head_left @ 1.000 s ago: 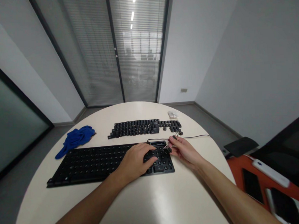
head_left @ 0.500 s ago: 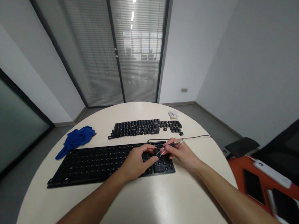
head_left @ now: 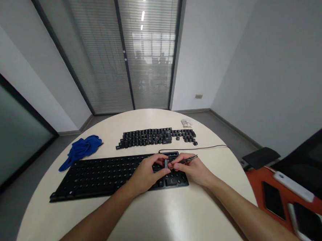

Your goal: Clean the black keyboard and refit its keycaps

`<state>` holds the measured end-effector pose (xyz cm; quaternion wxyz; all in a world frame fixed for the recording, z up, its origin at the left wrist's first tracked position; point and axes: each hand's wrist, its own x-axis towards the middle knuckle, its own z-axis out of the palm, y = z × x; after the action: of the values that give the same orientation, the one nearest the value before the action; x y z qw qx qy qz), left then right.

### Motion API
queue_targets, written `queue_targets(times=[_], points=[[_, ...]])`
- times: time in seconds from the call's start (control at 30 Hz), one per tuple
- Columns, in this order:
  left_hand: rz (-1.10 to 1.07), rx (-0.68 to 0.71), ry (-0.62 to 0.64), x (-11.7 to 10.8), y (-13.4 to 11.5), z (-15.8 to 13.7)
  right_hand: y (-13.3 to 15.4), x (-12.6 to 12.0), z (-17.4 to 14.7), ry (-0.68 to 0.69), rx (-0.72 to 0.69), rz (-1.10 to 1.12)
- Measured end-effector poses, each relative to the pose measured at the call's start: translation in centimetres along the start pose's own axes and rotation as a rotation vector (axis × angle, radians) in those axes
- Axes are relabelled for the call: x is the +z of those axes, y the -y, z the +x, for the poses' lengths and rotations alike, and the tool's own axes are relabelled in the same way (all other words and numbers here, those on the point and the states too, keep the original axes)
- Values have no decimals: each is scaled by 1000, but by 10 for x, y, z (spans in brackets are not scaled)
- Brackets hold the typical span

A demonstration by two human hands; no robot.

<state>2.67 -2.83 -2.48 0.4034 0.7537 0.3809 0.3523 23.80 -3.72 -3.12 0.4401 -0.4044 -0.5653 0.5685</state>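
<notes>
My left hand (head_left: 147,172) is closed in a pinch over the right part of a black keyboard (head_left: 99,175) that is stripped of most of its keycaps. Between its thumb and forefinger stands a narrow dark keycap (head_left: 166,163). Close by on the right, my right hand (head_left: 193,168) is closed around a keycap puller (head_left: 192,158), whose thin wire end sticks out behind the fingers. Its fingertips meet the keycap's right side or lie just beside it; which one, I cannot tell. A few keys (head_left: 171,182) sit in the keyboard's lower right, below the hands.
Loose black keycaps (head_left: 145,137) lie in rows behind the keyboard. A blue cloth (head_left: 83,149) rests at the left, a small clear bag (head_left: 186,123) at the back right. The keyboard's cable (head_left: 206,147) runs right across the round table (head_left: 145,223). Phones (head_left: 273,201) lie on an orange surface.
The puller has turned in my right hand, its wires now pointing back, away from the left hand. My left hand has tilted the keycap upright, and the right fingertips have come closer to it.
</notes>
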Motion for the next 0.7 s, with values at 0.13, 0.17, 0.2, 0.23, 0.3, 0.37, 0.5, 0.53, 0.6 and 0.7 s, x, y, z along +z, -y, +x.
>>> queue_targets(times=[0.13, 0.17, 0.2, 0.23, 0.3, 0.37, 0.5, 0.53, 0.6, 0.7], points=[[23, 27, 7, 0, 0, 1, -2, 1, -2, 31, 14, -16], [4, 24, 18, -1, 1, 1, -3, 1, -2, 37, 16, -20], [-24, 12, 28, -2, 2, 2, -3, 1, -2, 49, 13, -29], [-58, -8, 38, -3, 4, 3, -3, 2, -3, 66, 5, -38], [-137, -57, 44, -5, 8, 6, -2, 2, -4, 121, -21, -58], [-237, -106, 6, -7, 13, 8, -1, 2, -5, 188, -59, -89], [-441, -155, -63, -9, 20, 12, 3, -2, -6, 174, -216, -227], [-475, -162, -60, -9, 21, 12, 3, -3, -7, 121, -279, -270], [-519, -177, -47, -8, 20, 12, 5, -7, -7, -3, -405, -343], [-550, -190, -15, -7, 19, 12, 7, -10, -8, -80, -511, -498]])
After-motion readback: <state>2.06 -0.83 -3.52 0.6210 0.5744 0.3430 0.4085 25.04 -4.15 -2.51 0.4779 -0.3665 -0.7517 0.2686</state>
